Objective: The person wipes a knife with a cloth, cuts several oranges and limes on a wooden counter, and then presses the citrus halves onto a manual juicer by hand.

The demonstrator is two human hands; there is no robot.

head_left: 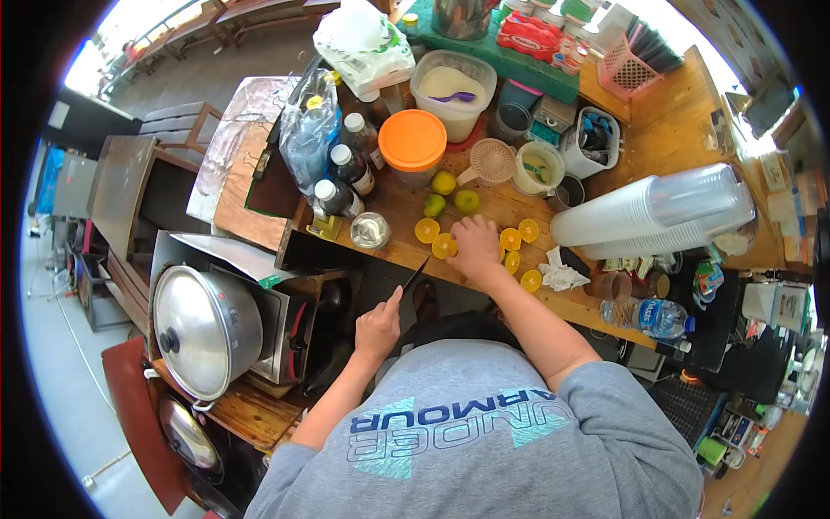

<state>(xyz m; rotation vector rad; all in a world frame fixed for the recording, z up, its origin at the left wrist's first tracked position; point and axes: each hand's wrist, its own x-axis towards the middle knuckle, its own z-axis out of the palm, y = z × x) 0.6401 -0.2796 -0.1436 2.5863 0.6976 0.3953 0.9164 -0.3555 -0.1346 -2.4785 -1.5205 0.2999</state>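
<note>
My left hand (379,329) is closed round the handle of a knife (417,275), its dark blade tilted up toward the table's front edge. My right hand (475,249) rests at the table edge with fingers curled down; whatever lies under them is hidden. Just left of it sit cut orange halves (427,229), their yellow-orange faces up. More cut halves (528,230) lie to its right, one partly behind the hand. Beyond the fingers are several whole green-yellow citrus fruits (467,201). A citrus juicer (492,162) stands farther back.
On the wooden table (393,245) are a glass jar (371,231), dark bottles (341,198), an orange-lidded tub (412,140), a white tub (538,168), stacked plastic cups (653,208), a crumpled tissue (564,270) and a water bottle (648,317). A large lidded pot (207,333) stands at left.
</note>
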